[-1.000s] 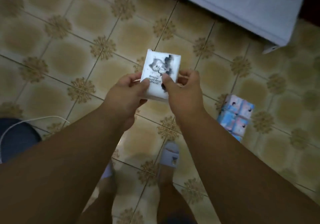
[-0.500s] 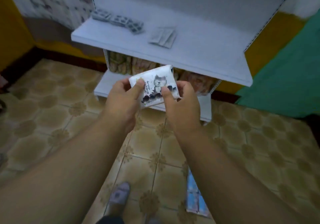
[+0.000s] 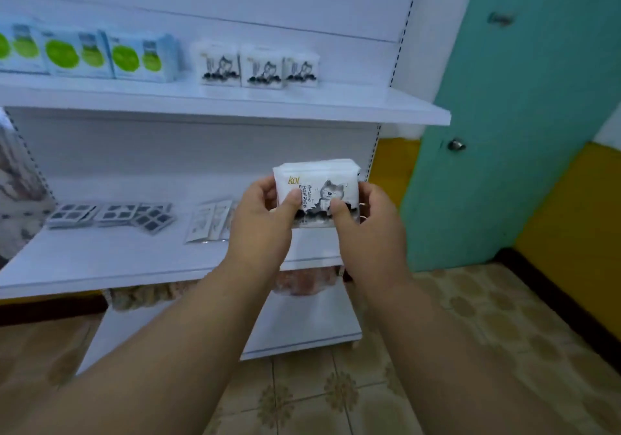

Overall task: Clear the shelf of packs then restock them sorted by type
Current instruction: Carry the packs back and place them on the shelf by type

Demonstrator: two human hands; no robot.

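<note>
Both hands up in front of the shelf unit, holding one white tissue pack [image 3: 316, 192] with a grey cat print and "koi" in gold. Left hand [image 3: 260, 223] grips the pack's left end: thumb curled over the front face, fingers behind. Right hand [image 3: 371, 229] same on the right end, thumb pressed on the lower front. Both grips closed on the pack. Pack is held roughly level and face-on to the camera, in the air in front of the middle shelf [image 3: 100, 263] near its right end, not touching it.

Upper shelf [image 3: 302, 107]: three matching cat-print packs [image 3: 260, 66] stand side by side near the centre. Left of them, a row of blue packs with green circles [image 3: 111, 53], running out of frame.

Middle shelf: flat dark-grey blister-type packs [image 3: 111, 214] at left, and thin pale sachets [image 3: 210, 221] fanned just left of the left hand.

Below the middle shelf, some brownish bagged goods [image 3: 302, 281] show, too blurred to identify. Teal door [image 3: 521, 98] with a round knob at right; patterned tile floor [image 3: 470, 317] below.
</note>
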